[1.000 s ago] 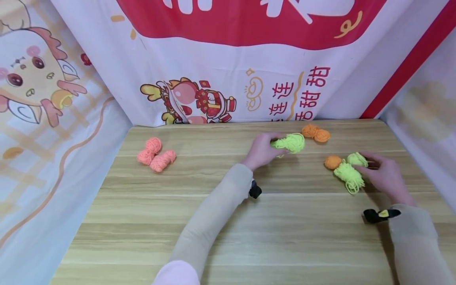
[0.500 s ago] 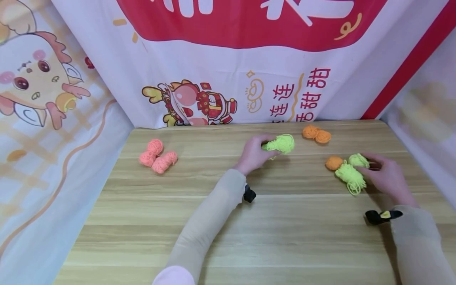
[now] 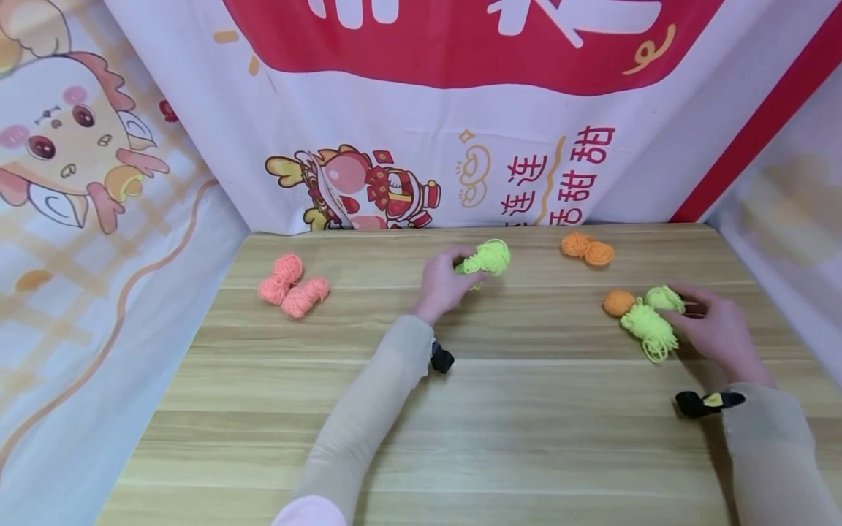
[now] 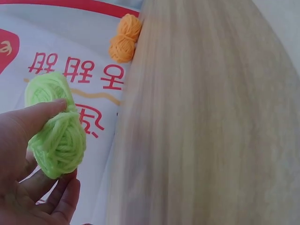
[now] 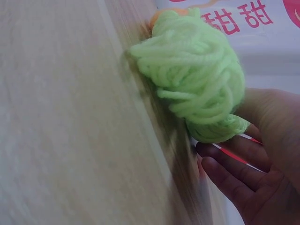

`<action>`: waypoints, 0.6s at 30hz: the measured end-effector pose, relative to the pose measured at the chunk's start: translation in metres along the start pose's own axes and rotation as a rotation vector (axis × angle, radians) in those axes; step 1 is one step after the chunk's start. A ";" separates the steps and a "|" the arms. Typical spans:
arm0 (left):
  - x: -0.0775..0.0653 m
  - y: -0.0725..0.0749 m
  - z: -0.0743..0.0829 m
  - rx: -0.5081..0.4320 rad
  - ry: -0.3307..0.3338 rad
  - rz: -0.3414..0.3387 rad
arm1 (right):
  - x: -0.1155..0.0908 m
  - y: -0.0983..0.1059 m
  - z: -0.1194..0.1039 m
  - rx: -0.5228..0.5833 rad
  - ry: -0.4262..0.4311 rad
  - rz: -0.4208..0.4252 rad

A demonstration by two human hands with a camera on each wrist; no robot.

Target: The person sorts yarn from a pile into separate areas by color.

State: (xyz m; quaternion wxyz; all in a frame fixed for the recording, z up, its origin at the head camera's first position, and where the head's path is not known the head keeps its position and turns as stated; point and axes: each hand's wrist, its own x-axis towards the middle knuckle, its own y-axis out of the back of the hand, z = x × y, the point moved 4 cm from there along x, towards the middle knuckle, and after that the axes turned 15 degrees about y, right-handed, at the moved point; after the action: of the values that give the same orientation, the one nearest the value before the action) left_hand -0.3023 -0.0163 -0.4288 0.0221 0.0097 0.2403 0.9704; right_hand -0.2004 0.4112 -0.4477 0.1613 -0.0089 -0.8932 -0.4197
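Observation:
My left hand [image 3: 442,281] pinches a light green yarn ball [image 3: 490,257] above the table's back half. In the left wrist view the thumb presses across the waist of this yarn ball [image 4: 61,140], with fingers beneath. On the right, my right hand [image 3: 717,329] holds a rounded green yarn ball [image 3: 664,299] between thumb and fingers at table level. A looser green yarn bundle [image 3: 647,329] with trailing loops lies against it. Close beside these sits an orange yarn ball [image 3: 619,302]. In the right wrist view the green yarn [image 5: 197,65] hides part of the fingers.
Two-lobed orange yarn [image 3: 588,249] lies near the table's back edge. Pink yarn bundles [image 3: 292,286] rest at the back left. The wood-grain table [image 3: 526,438] is bordered by printed cloth [image 3: 408,124] at the back and sides.
My left hand has moved to the left with the green yarn ball, away from the orange yarn at the back. The right hand has stayed nearly still at its green yarn.

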 end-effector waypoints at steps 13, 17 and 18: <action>0.002 0.030 -0.010 0.003 0.049 0.060 | -0.001 0.000 0.004 0.005 0.005 0.025; 0.002 0.039 -0.014 -0.001 0.062 0.081 | -0.001 0.001 0.003 0.005 0.008 0.022; 0.002 0.041 -0.015 -0.002 0.064 0.086 | -0.001 0.001 0.003 0.002 0.005 0.021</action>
State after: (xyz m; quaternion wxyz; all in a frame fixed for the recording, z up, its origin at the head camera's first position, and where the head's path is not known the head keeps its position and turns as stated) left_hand -0.3065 -0.0594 -0.4229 -0.0273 -0.0110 0.2393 0.9705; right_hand -0.2006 0.4143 -0.4491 0.1680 -0.0171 -0.8930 -0.4172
